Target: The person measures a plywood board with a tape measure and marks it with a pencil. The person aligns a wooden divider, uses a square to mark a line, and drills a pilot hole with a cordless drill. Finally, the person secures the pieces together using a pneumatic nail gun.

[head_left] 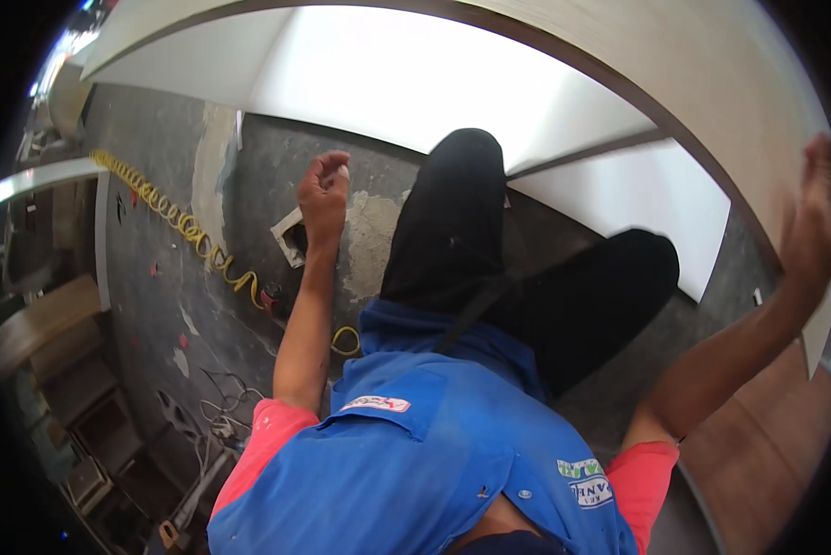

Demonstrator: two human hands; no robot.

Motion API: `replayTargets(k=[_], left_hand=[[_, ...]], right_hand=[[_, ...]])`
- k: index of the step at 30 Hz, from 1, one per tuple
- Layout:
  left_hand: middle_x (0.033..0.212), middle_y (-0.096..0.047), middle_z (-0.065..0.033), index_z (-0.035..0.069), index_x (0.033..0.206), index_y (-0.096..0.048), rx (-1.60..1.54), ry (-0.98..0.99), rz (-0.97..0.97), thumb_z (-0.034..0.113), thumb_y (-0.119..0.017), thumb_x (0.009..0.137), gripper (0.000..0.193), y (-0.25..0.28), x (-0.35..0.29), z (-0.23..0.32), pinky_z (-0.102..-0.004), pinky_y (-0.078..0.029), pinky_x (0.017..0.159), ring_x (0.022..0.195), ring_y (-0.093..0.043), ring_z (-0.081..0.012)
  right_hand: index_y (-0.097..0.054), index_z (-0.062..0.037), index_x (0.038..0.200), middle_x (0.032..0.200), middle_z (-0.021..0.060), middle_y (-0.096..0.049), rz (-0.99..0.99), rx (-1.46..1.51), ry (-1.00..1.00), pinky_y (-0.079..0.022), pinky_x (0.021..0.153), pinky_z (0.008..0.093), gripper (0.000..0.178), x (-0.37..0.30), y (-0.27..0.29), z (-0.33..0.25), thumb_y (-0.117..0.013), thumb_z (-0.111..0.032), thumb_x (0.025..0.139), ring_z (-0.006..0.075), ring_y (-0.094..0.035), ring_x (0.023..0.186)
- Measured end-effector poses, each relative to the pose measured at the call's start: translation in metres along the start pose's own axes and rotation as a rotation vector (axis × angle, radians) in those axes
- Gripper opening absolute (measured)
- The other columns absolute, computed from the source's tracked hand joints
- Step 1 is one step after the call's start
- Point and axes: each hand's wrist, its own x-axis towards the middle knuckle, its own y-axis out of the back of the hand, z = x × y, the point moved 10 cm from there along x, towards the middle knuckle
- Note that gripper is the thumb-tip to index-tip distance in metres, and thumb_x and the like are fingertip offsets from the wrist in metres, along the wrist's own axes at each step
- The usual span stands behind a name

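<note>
Here we are with the left hand [324, 192] over the grey floor [147, 310], half open, fingers loosely curled, and we see nothing in its hold. Over to the right hand [812, 208]: it's blurred, fingers up and fairly straight at the face of the big pale board [712, 83], and we can't tell whether it's gripping, pressing or just beside it. That board sweeps from the right hand right across, well beyond the left one. Under its edge, between the hands and farther out, we've got bright white panels [369, 74]. Just beside the left wrist, a small whitish frame [287, 225] lies on the floor; left of that, a coiled yellow hose [192, 228]. Between our two hands, black-trousered knees [448, 217] are bent.
</note>
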Motion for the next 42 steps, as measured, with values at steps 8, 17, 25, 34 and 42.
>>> replayTargets(k=[8,17,25,34,42], left_hand=[[0.098,-0.072,-0.0045,0.002,0.110,-0.068,-0.149,0.380,-0.293,0.011,-0.064,0.092,0.021,-0.076,-0.073,-0.187,-0.0264,-0.052,0.080,0.087,-0.066,-0.0124],[0.104,-0.073,-0.0133,0.005,0.116,-0.068,0.269,0.442,-0.312,0.017,-0.066,0.085,0.034,-0.012,-0.108,-0.208,-0.0343,-0.054,0.083,0.092,-0.071,-0.0253],[0.090,-0.073,-0.0168,0.006,0.100,-0.076,0.455,0.565,0.109,0.038,-0.073,0.076,0.040,0.140,-0.130,-0.326,-0.0417,-0.053,0.082,0.088,-0.071,-0.0322],[0.129,-0.060,-0.0129,-0.004,0.132,-0.056,-0.096,0.214,0.478,0.008,-0.066,0.091,0.044,0.144,-0.002,-0.148,-0.0355,-0.045,0.100,0.117,-0.057,-0.0207],[0.141,-0.056,-0.0219,-0.002,0.139,-0.049,0.287,-1.132,0.134,0.008,-0.049,0.096,0.044,0.016,0.010,0.396,-0.0428,-0.035,0.113,0.131,-0.053,-0.0337]], right_hand=[[-0.052,0.0078,0.139,0.139,0.0150,-0.058,-0.241,0.203,-0.378,-0.040,0.111,0.0276,0.048,-0.005,-0.032,0.117,-0.048,-0.028,0.108,0.0176,-0.053,0.131],[-0.063,0.0044,0.128,0.122,0.0162,-0.069,-0.376,-0.137,-0.202,-0.048,0.096,0.0321,0.042,0.004,-0.028,0.112,-0.042,-0.027,0.109,0.0254,-0.065,0.110],[-0.060,0.0028,0.128,0.099,0.0234,-0.068,-0.342,-0.343,-0.277,-0.051,0.082,0.0439,0.050,-0.008,-0.045,0.011,-0.045,-0.040,0.107,0.0371,-0.067,0.097],[-0.060,-0.0042,0.097,0.084,0.0168,-0.062,-0.106,-0.213,-0.008,-0.048,0.071,0.0482,0.019,-0.016,-0.014,-0.046,-0.054,-0.022,0.101,0.0376,-0.061,0.080],[-0.057,-0.0063,0.086,0.082,0.0116,-0.063,-0.104,0.093,0.019,-0.051,0.069,0.0435,0.013,-0.007,-0.011,-0.032,-0.059,-0.016,0.095,0.0301,-0.063,0.079]])
